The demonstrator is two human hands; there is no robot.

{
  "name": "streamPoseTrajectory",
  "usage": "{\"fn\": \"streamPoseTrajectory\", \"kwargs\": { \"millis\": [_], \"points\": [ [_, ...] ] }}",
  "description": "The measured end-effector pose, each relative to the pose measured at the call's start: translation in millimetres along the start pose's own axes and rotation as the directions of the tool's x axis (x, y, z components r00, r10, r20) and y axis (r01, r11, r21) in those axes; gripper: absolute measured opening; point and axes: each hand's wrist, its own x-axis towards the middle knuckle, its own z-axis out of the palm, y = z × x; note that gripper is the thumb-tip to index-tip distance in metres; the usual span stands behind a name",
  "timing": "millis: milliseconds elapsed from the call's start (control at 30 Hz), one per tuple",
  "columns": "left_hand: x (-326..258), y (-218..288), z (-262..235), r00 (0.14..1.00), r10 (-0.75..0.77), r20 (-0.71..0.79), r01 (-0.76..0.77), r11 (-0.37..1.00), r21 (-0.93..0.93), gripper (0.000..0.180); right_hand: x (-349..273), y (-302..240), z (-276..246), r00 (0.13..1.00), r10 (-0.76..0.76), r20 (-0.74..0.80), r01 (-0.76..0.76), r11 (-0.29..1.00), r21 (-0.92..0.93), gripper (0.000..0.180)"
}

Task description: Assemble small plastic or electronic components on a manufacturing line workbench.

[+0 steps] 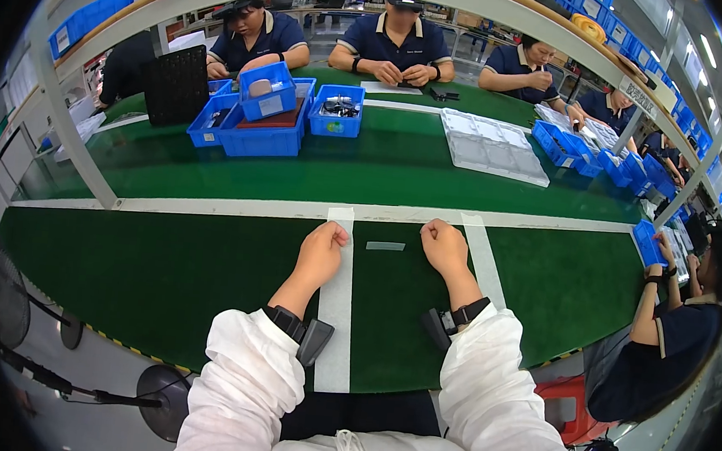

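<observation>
Left hand (323, 248) just left of frame centre, over pale band (336, 325); right hand (446, 247) right of centre; fingers of both curled into loose fists, nothing visible inside; short translucent strip (385, 246) lies on green table (162, 269) between them; farther, blue bins (257, 144) upper left, white tray (502, 162) upper right.

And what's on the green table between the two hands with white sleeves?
In the head view, a small pale strip lies between the left hand and the right hand, plus part of a long white band on the green table.
</observation>
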Motion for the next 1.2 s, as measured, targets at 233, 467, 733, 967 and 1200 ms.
{"fn": "streamPoseTrajectory", "kwargs": {
  "millis": [233,467,733,967,1200],
  "points": [
    [-1.0,2.8,-2.1,1.000,-0.023,0.015,0.023,1.000,0.012,0.017,-2.2,-6.4,-0.5,0.999,-0.022,0.048,0.021,1.000,0.003,0.016],
    [-1.4,-1.3,1.5,0.999,0.047,0.001,-0.047,0.996,0.074,0.018,-2.7,-5.6,2.2,0.997,-0.053,0.059,0.052,0.999,0.017,0.015],
    [-2.0,4.2,1.1,0.997,0.081,-0.005,-0.080,0.991,0.111,0.017,-3.9,-6.1,1.7,0.997,-0.064,0.048,0.062,0.998,0.030,0.015],
    [-3.8,6.8,0.1,0.992,0.127,-0.024,-0.122,0.983,0.140,0.014,-4.0,-5.1,3.8,0.997,-0.068,0.038,0.068,0.998,0.014,0.014],
    [-3.4,-1.5,-1.5,0.991,0.131,0.002,-0.130,0.984,0.120,0.014,-4.3,-10.0,5.6,0.996,-0.059,0.070,0.058,0.998,0.024,0.013]
  ]
}}
